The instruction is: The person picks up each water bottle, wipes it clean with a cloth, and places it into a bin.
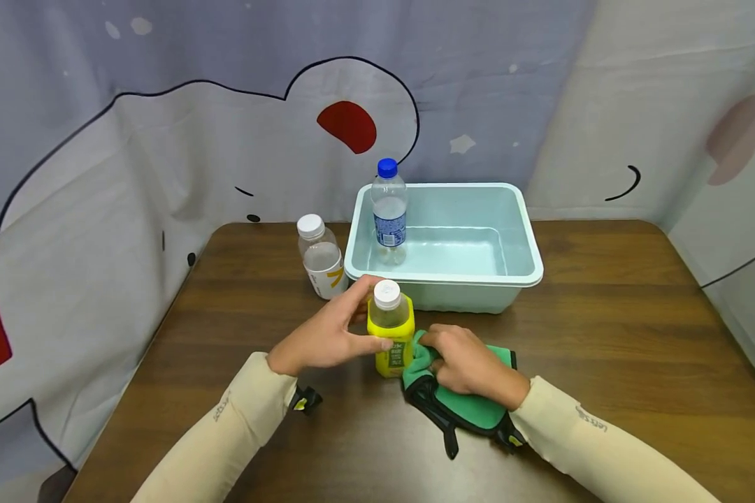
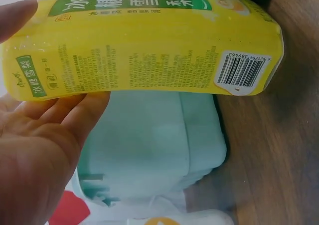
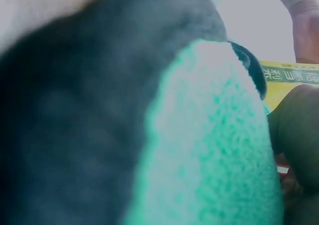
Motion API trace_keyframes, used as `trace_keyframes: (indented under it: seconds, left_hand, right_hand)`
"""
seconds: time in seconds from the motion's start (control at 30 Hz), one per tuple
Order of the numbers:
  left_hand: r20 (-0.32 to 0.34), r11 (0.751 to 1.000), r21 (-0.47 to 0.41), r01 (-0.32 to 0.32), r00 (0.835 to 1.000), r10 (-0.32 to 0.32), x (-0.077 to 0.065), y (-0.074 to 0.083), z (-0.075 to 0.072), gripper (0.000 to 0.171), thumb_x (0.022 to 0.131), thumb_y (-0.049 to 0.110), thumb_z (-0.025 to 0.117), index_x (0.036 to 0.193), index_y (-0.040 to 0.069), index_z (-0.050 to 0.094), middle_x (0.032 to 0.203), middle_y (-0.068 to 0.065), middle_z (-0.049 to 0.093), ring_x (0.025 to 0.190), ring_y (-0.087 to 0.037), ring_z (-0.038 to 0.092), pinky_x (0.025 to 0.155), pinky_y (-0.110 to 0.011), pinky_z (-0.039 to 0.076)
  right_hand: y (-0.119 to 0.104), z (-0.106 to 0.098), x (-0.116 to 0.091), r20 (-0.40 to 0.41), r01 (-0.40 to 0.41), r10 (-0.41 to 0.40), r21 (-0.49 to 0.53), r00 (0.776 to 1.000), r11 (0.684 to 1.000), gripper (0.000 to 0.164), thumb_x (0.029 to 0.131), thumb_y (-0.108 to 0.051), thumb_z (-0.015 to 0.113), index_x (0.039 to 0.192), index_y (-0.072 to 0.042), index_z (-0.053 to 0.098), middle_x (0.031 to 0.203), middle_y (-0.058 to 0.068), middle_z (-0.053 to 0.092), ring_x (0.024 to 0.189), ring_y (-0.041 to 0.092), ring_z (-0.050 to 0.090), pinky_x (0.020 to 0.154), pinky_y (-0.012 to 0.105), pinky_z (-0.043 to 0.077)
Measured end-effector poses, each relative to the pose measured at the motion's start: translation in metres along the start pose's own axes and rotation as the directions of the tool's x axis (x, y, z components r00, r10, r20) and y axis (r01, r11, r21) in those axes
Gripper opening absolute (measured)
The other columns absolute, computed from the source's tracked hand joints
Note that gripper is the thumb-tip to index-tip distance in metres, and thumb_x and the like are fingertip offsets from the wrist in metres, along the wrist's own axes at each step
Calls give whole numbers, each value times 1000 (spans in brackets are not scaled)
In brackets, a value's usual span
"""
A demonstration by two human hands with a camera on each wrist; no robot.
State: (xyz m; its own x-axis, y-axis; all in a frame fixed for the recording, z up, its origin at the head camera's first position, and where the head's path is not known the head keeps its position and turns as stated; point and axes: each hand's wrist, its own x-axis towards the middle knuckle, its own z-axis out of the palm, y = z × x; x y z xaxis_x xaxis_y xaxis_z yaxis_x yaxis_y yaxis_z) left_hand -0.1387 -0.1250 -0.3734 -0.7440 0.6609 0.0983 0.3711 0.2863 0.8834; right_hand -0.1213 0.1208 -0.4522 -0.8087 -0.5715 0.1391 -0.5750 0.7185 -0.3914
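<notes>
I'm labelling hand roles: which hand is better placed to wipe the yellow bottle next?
Probably the right. The right hand grips the green cloth right beside the yellow bottle, while the left hand holds that bottle between thumb and fingers and could steady it.

Yellow-labelled bottle (image 1: 391,339), white cap (image 1: 387,295); green cloth (image 1: 468,409) with black edging (image 1: 424,391); pale mint tub (image 1: 459,297); blue-capped bottle (image 1: 389,206), blue-and-white label (image 1: 390,229); brown wood-grained worktop (image 1: 604,311)

Three bottles (image 1: 391,339) (image 1: 391,229) (image 1: 323,264), one tub (image 1: 443,279), one cloth (image 1: 468,409), one table (image 1: 610,314).
</notes>
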Motion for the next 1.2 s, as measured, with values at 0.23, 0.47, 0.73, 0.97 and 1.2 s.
trace_keyframes:
  seconds: [0.23, 0.47, 0.73, 0.97, 1.2]
  left_hand:
    - [52, 997, 64, 40, 998, -44, -6, 2, -6, 74, 90, 14, 68, 153, 20, 29, 151, 0, 43, 141, -22, 43, 119, -51, 33]
    - [-42, 998, 37, 48, 998, -46, -3, 2, 0, 67, 85, 27, 76, 144, 31, 45, 143, 9, 53, 130, -14, 51, 115, -48, 39]
    - [-203, 993, 69, 94, 976, -78, 5, 11, 17, 58, 81, 31, 81, 131, 17, 55, 119, 6, 66, 102, -12, 64, 90, -35, 55]
    - [-138, 994, 16, 107, 985, -103, 5, 14, 14, 55, 85, 22, 77, 129, 14, 45, 130, -4, 64, 111, -17, 63, 96, -40, 53]
    - [-102, 988, 140, 62, 994, -48, 5, 20, 12, 47, 85, 18, 71, 131, 15, 57, 122, -7, 55, 107, -19, 53, 90, -35, 52]
  right_hand:
    - [3, -4, -8, -19, -9, 10, 37, 1000, 999, 27, 74, 1, 69, 94, -16, 72, 81, -9, 58, 74, 8, 52, 67, 25, 46]
    - [1, -19, -9, -83, -9, 14, 60, 996, 998, 26, 72, -1, 74, 94, -17, 73, 83, -10, 62, 77, 8, 57, 72, 27, 50]
    - [-5, -47, -10, -212, 41, -6, 162, 977, 986, 27, 72, 0, 77, 91, -18, 72, 82, -9, 64, 75, 6, 54, 70, 25, 48]
    - [-1, -65, -7, -350, 191, -81, 293, 933, 937, 31, 73, 1, 80, 98, -16, 75, 87, -9, 68, 78, 3, 56, 70, 21, 49]
    - [-7, -80, -3, -460, 351, -161, 366, 873, 862, 28, 76, 1, 79, 98, -15, 73, 93, -4, 70, 88, 8, 62, 81, 18, 50]
